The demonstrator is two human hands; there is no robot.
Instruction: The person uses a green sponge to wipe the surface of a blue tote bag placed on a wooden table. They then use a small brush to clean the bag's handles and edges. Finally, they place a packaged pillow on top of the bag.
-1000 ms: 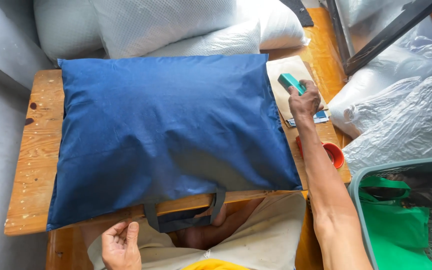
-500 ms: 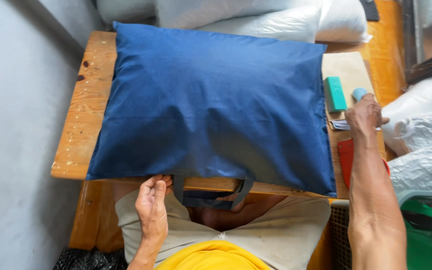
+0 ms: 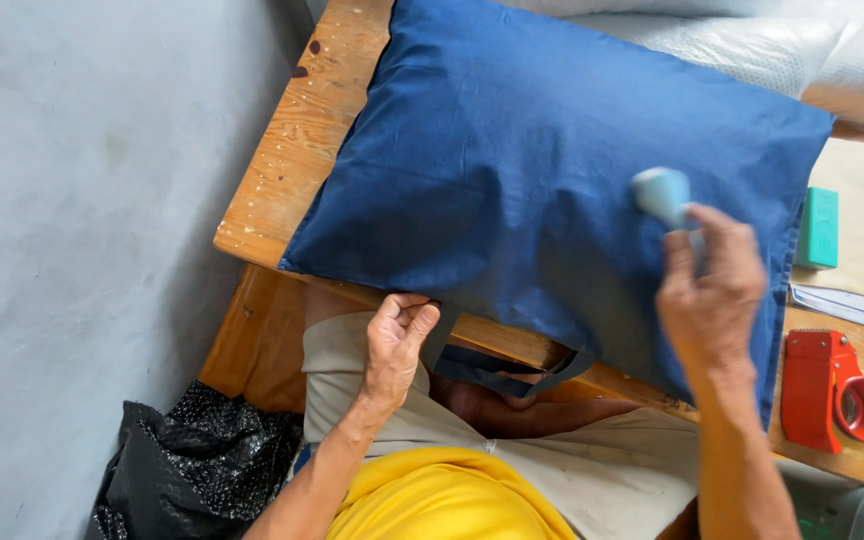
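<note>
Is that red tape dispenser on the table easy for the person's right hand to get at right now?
Probably yes. The red tape dispenser sits uncovered at the table edge beside the right hand, though that hand already holds a small pale blue object.

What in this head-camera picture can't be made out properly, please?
- The small pale blue object in the right hand: blurred by motion, so its kind is unclear.
- The dark strap of the blue fabric bag: the left hand covers one end.
- The papers beside the green block: too small to tell.
- The red tape dispenser: its roll is hidden.
</note>
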